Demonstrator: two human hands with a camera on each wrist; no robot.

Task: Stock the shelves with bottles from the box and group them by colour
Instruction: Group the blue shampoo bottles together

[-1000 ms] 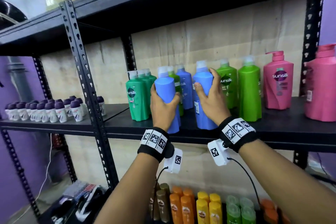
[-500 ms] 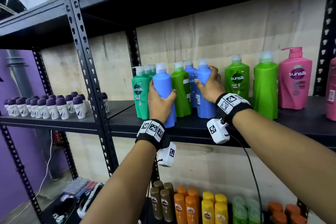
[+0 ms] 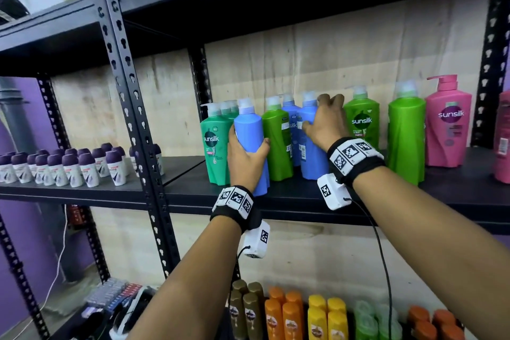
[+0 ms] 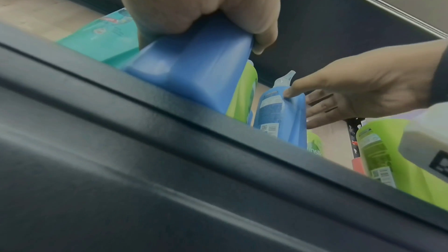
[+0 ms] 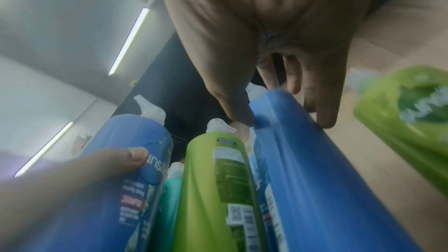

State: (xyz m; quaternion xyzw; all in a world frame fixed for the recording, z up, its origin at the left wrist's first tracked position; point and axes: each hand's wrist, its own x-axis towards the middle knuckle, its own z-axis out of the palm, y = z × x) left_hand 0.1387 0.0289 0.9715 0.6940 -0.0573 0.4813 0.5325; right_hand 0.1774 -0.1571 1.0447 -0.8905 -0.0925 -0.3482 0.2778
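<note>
A blue bottle (image 3: 249,130) stands at the front edge of the black shelf (image 3: 303,201), and my left hand (image 3: 245,159) grips its lower body. That same bottle (image 4: 194,72) shows from below under my left hand (image 4: 198,7). My right hand (image 3: 327,124) holds a second blue bottle (image 3: 311,152) deeper on the shelf, thumb on its front and fingers behind its shoulder. From the right wrist, my right hand (image 5: 266,45) lies over this bottle (image 5: 315,160). A green bottle (image 3: 277,141) stands between the two. Another blue bottle (image 3: 289,119) is behind.
Teal bottles (image 3: 214,146) stand left of my left hand. Two green bottles (image 3: 405,132) and pink pump bottles (image 3: 448,124) stand to the right. Small purple-capped bottles (image 3: 82,165) fill the left bay beyond the upright post (image 3: 129,107). Orange and yellow bottles (image 3: 317,317) fill the lower shelf.
My right hand has pushed its blue bottle further back on the shelf, beside the rear blue one. The left hand still holds its bottle at the shelf front, next to the teal bottles.
</note>
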